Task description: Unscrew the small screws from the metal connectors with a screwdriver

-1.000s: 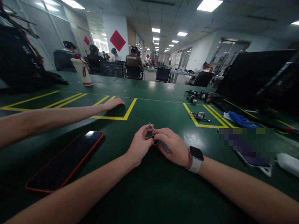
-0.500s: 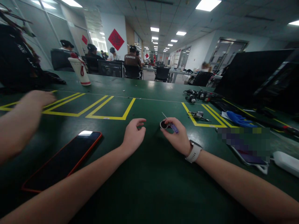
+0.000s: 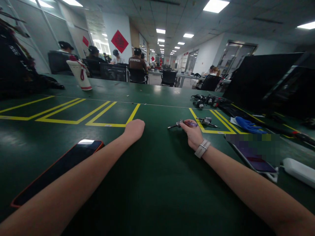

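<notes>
My left hand (image 3: pixel 134 129) lies curled into a loose fist on the green table (image 3: pixel 157 183), near the corner of a yellow taped box, with nothing visible in it. Further right, my right hand (image 3: pixel 193 132), with a white watch on its wrist, grips a small screwdriver with a purple handle (image 3: pixel 182 123); its metal tip points left, just above the table. A short way right of it lie small metal parts (image 3: pixel 206 121) inside another yellow box.
A black phone in a red case (image 3: pixel 59 170) lies at the near left. A second phone (image 3: pixel 256 157), a white adapter (image 3: pixel 297 170), a blue glove (image 3: pixel 248 125), cables and black monitors crowd the right. A white cup (image 3: pixel 80 75) stands far left. People sit at desks beyond.
My hands parted and reached forward; the right one carried the screwdriver toward the yellow box. Another person's arm at the left withdrew out of view. The small ring is no longer seen.
</notes>
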`<state>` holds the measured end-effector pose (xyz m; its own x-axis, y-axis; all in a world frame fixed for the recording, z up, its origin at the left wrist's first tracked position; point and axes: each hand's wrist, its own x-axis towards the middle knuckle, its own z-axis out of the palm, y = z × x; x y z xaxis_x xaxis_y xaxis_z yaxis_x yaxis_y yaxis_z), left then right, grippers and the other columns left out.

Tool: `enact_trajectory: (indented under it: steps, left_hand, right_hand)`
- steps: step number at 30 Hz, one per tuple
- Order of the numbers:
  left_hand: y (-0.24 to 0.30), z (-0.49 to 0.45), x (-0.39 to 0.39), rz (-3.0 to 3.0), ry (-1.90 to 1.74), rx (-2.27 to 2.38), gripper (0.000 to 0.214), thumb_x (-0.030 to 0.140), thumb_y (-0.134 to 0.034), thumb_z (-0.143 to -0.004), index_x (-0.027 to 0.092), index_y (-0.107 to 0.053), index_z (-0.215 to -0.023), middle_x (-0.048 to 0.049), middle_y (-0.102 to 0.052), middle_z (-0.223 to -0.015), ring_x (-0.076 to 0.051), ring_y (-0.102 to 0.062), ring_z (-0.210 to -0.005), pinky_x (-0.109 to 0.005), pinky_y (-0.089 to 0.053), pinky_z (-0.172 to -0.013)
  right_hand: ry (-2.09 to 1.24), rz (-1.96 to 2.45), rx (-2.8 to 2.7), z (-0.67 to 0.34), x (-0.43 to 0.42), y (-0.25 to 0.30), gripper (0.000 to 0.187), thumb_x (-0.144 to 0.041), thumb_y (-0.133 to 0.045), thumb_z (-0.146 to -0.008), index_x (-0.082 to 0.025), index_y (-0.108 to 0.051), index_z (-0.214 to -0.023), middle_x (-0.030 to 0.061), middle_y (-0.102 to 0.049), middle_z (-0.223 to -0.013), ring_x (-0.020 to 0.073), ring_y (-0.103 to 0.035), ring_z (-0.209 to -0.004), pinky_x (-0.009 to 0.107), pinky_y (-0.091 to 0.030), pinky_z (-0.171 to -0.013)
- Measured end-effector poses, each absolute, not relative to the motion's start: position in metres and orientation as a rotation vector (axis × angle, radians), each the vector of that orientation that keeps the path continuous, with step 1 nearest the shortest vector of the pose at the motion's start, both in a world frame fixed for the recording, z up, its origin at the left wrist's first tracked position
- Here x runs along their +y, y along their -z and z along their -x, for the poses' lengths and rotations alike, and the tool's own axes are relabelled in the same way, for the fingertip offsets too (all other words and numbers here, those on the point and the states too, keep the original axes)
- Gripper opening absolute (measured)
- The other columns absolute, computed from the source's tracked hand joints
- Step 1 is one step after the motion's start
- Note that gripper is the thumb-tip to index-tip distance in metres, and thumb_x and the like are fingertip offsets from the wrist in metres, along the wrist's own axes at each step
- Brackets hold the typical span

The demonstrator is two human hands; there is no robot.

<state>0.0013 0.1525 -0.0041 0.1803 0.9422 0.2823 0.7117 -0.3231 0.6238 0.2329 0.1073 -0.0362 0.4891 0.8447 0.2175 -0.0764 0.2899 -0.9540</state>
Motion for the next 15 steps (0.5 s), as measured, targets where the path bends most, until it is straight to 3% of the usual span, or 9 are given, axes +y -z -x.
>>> enact_trajectory:
  steps: [3, 5, 11, 15]
  left_hand:
    - [-0.002, -0.004, 0.138, -2.086, -0.959, 1.529, 0.036, 0.002, -0.062, -0.059, 0.021, -0.046, -0.033, -0.0086, -0.059, -0.055, -0.037, -0.060, -0.098, -0.048, -0.037, -0.095]
    - [-0.004, -0.005, 0.131, -2.067, -1.004, 1.492, 0.036, 0.000, -0.062, -0.057, 0.021, -0.046, -0.033, -0.0061, -0.055, -0.051, -0.035, -0.062, -0.090, -0.047, -0.039, -0.093]
    - [-0.014, -0.011, 0.120, -2.011, -1.075, 1.381, 0.019, 0.003, -0.064, -0.059, 0.020, -0.063, -0.052, -0.0032, -0.060, -0.056, -0.024, -0.062, -0.065, -0.043, -0.048, -0.079]
    - [-0.030, -0.022, 0.101, -1.629, -1.295, 1.149, 0.009, 0.011, -0.069, -0.061, 0.017, -0.062, -0.063, -0.0016, -0.062, -0.058, -0.017, -0.060, -0.056, -0.034, -0.052, -0.062]
  right_hand:
    - [-0.740, 1.093, -0.873, -0.229, 0.103, 0.033, 0.033, -0.026, -0.075, -0.057, -0.020, -0.052, -0.080, -0.0013, -0.061, -0.077, 0.0154, -0.063, -0.075, 0.036, -0.051, -0.077]
    - [-0.746, 1.071, -0.912, -0.224, 0.097, 0.029, 0.033, -0.025, -0.074, -0.058, -0.020, -0.052, -0.082, -0.0013, -0.061, -0.079, 0.0152, -0.063, -0.077, 0.036, -0.051, -0.078]
    - [-0.830, 0.980, -1.237, -0.202, 0.067, 0.014, 0.034, -0.024, -0.075, -0.063, -0.021, -0.053, -0.089, -0.0008, -0.062, -0.087, 0.0148, -0.063, -0.080, 0.034, -0.051, -0.078]
    - [-0.805, 0.931, -1.500, -0.184, 0.045, 0.009, 0.028, -0.021, -0.069, -0.070, -0.020, -0.051, -0.091, -0.0008, -0.059, -0.088, 0.0133, -0.061, -0.080, 0.032, -0.051, -0.076]
